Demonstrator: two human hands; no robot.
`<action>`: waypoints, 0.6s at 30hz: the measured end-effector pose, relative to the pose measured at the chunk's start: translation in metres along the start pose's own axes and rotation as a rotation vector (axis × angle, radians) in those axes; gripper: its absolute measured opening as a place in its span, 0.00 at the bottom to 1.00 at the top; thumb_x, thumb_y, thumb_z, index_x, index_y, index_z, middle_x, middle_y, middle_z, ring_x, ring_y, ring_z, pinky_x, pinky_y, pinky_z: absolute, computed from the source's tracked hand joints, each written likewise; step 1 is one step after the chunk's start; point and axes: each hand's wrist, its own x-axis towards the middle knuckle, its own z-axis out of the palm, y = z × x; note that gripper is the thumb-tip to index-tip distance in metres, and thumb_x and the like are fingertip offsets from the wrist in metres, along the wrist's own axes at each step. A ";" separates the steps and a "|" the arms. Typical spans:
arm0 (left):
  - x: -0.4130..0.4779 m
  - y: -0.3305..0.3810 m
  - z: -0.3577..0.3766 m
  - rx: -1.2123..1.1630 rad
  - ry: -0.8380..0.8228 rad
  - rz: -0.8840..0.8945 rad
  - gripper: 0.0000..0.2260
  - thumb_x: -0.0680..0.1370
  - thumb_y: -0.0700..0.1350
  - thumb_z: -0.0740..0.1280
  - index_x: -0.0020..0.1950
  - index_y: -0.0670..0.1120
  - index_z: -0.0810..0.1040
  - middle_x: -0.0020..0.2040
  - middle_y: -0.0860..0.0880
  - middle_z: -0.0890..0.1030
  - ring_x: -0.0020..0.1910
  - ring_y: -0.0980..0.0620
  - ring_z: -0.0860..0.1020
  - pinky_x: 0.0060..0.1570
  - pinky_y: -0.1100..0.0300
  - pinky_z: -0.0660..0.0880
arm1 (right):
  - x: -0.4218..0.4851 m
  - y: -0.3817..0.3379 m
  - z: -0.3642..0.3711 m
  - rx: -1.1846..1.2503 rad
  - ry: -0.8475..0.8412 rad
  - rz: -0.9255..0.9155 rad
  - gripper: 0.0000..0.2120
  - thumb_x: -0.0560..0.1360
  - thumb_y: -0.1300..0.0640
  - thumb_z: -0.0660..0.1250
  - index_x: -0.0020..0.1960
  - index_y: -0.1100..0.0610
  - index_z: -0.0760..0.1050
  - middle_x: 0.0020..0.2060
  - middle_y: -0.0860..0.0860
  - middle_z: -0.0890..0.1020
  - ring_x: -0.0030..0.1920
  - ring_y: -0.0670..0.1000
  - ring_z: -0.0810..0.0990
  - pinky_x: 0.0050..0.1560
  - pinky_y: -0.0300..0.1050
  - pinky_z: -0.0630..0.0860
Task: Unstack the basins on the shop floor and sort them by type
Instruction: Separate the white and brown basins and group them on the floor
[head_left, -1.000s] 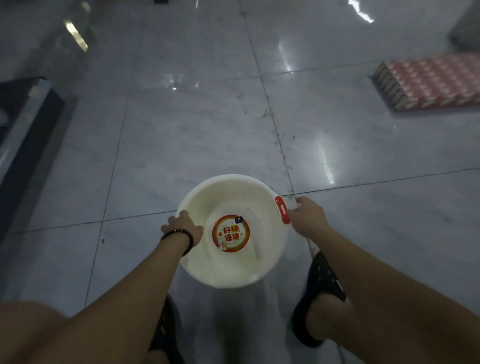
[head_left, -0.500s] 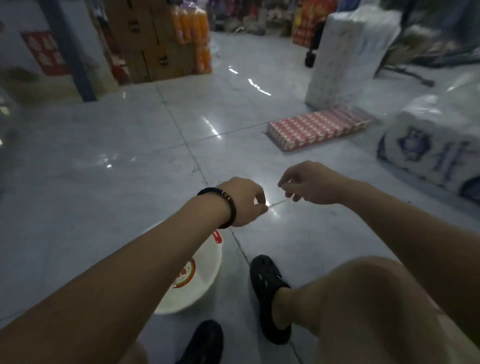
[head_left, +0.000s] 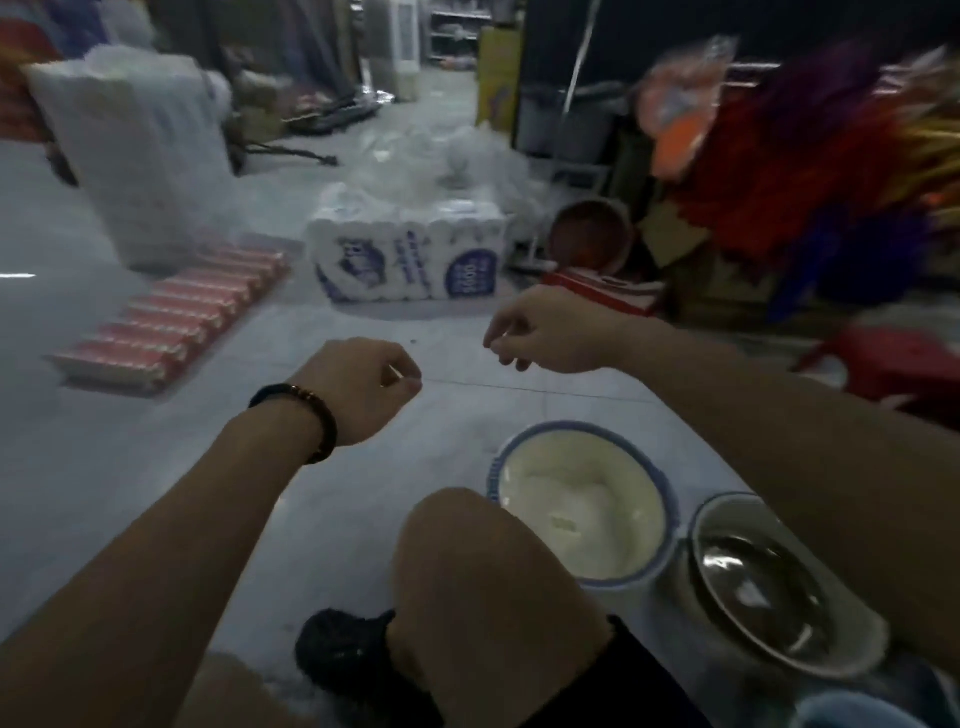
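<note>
A white basin with a blue rim (head_left: 587, 512) sits on the floor at lower right, partly behind my knee. Beside it on the right lies a shiny metal basin (head_left: 769, 592), partly under my right forearm. A pale blue edge (head_left: 872, 712) shows at the bottom right corner. My left hand (head_left: 363, 387), with a black wristband, hovers loosely curled above the floor and holds nothing. My right hand (head_left: 550, 332) hangs in the air with fingers drooping apart, also holding nothing. Both hands are above and left of the basins.
A flat pack of red and white boxes (head_left: 176, 317) lies on the floor at left. A wrapped pack of tissue rolls (head_left: 410, 260) stands ahead. A red stool (head_left: 893, 364) and colourful goods are at right. A brown basin (head_left: 587, 234) leans behind.
My view has swung to the right. The white basin with the red handle, which both hands let go of, is out of sight; the blue-rimmed and metal basins have come into view.
</note>
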 end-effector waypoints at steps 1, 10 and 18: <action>0.008 0.015 0.006 -0.009 -0.017 0.044 0.10 0.83 0.56 0.64 0.60 0.56 0.82 0.54 0.54 0.83 0.52 0.52 0.79 0.52 0.59 0.72 | -0.009 0.013 -0.005 0.023 0.028 0.051 0.08 0.83 0.51 0.68 0.60 0.51 0.82 0.46 0.45 0.87 0.42 0.43 0.87 0.37 0.38 0.80; 0.054 0.139 0.091 -0.053 -0.156 0.299 0.10 0.82 0.53 0.66 0.59 0.54 0.83 0.55 0.53 0.83 0.52 0.52 0.80 0.55 0.57 0.75 | -0.099 0.124 -0.004 0.073 0.168 0.371 0.10 0.82 0.48 0.70 0.60 0.51 0.81 0.46 0.46 0.85 0.41 0.45 0.87 0.42 0.43 0.82; 0.106 0.262 0.211 -0.006 -0.421 0.447 0.08 0.82 0.55 0.66 0.57 0.57 0.82 0.53 0.56 0.82 0.55 0.53 0.79 0.50 0.61 0.71 | -0.228 0.299 0.036 0.356 0.373 0.831 0.16 0.78 0.49 0.72 0.63 0.50 0.76 0.47 0.52 0.84 0.40 0.52 0.85 0.42 0.45 0.79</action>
